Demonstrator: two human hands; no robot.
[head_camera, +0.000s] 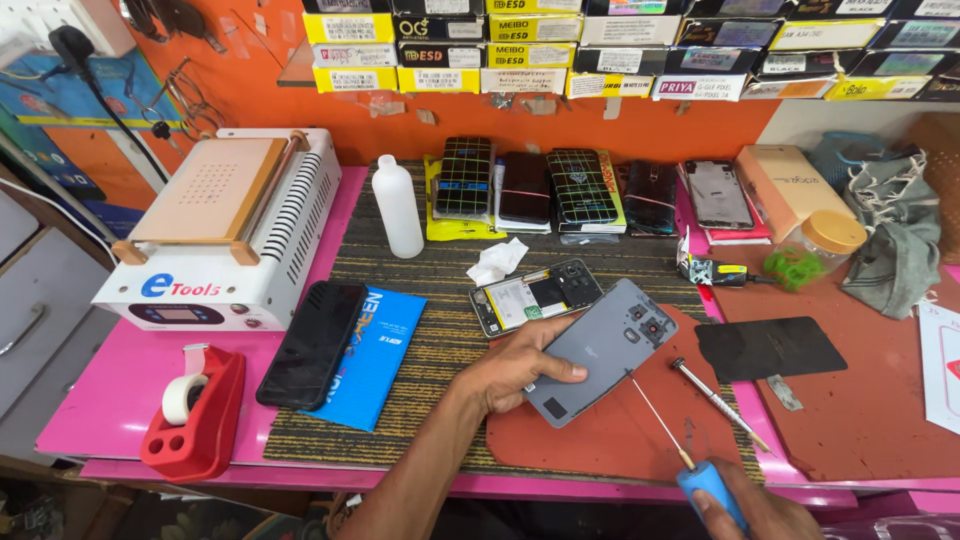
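My left hand (515, 368) grips a grey phone back cover (610, 345) by its lower left edge, holding it tilted over the red mat (860, 420). At the bottom edge my right hand (755, 510) holds a blue-handled screwdriver (705, 480); its thin shaft points up toward the cover's lower right edge. An opened phone (535, 296) with its battery and boards showing lies just behind the cover. A second screwdriver (718, 400) lies on the mat to the right of the cover.
A white heating machine (225, 235) stands back left, a red tape dispenser (195, 410) in front of it. A black phone (312, 342) lies on a blue packet (375, 355). A white bottle (397, 210), several phones in a row (545, 188), a black sheet (770, 348) and a jar (832, 238) lie around.
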